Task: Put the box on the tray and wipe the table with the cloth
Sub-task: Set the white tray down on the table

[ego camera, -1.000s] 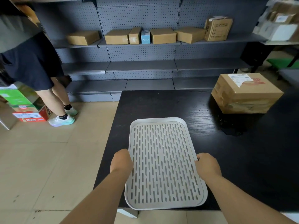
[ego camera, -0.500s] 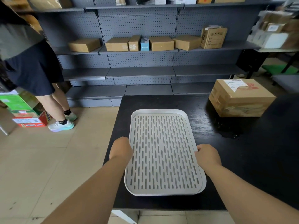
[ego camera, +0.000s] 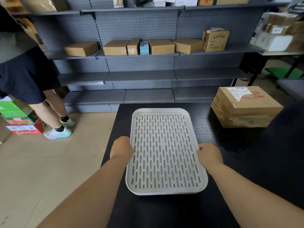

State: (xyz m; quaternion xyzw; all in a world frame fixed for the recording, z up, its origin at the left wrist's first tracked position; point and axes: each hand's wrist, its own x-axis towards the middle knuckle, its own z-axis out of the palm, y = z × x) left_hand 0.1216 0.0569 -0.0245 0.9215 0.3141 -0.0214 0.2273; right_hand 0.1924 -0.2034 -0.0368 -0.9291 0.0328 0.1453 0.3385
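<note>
A white slotted tray (ego camera: pixel 164 150) lies lengthwise on the black table (ego camera: pixel 246 170), near its left edge. My left hand (ego camera: pixel 121 148) grips the tray's left rim and my right hand (ego camera: pixel 209 155) grips its right rim. A taped cardboard box (ego camera: pixel 245 106) with a white shipping label stands on the table at the far right, apart from the tray. I see no cloth.
Grey shelving (ego camera: pixel 139 76) with several cardboard boxes runs along the back wall. A person (ego camera: pixel 29 79) in dark shorts stands on the tiled floor at the left, beside stacked green and red cartons (ego camera: pixel 18 119). The table's left edge is just beside my left hand.
Both hands have pushed the tray farther onto the table, away from the near edge it overhung. The box has not moved.
</note>
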